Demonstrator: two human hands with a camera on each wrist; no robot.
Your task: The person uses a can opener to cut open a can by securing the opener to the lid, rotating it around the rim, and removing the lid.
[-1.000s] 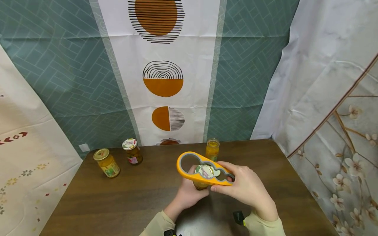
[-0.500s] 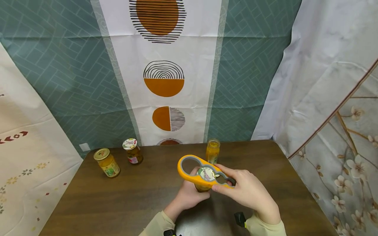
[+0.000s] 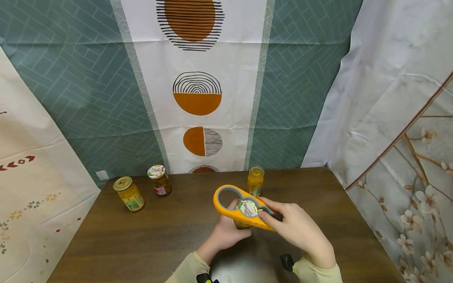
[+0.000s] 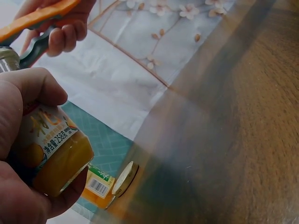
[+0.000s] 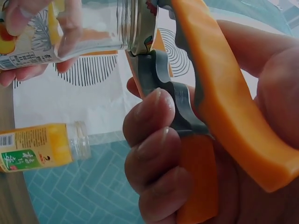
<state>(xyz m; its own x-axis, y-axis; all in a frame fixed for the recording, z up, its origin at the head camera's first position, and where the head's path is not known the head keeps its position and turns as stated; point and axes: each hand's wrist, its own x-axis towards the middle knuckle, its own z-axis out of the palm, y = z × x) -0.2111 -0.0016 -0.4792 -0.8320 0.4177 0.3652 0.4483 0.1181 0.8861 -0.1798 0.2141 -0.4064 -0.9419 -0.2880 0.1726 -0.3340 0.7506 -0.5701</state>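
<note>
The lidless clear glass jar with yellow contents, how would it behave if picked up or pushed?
The lidless clear glass jar probably feels heavy for its size, being mostly filled. Pushed high, it might tip, since it stands taller than wide. Tipping could spill it, as its threaded neck is uncapped.

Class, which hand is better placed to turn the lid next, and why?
Probably the right hand: it grips the orange opener, which sits around the lid, while the left hand holds the jar.

On the table [image 3: 170, 243] we see a gold-lidded jar [image 3: 131, 196] and a white-lidded jar [image 3: 161, 184] far left, a lidless jar [image 3: 255, 181] far, right of centre; beyond hangs patterned cloth [image 3: 233, 106].
</note>
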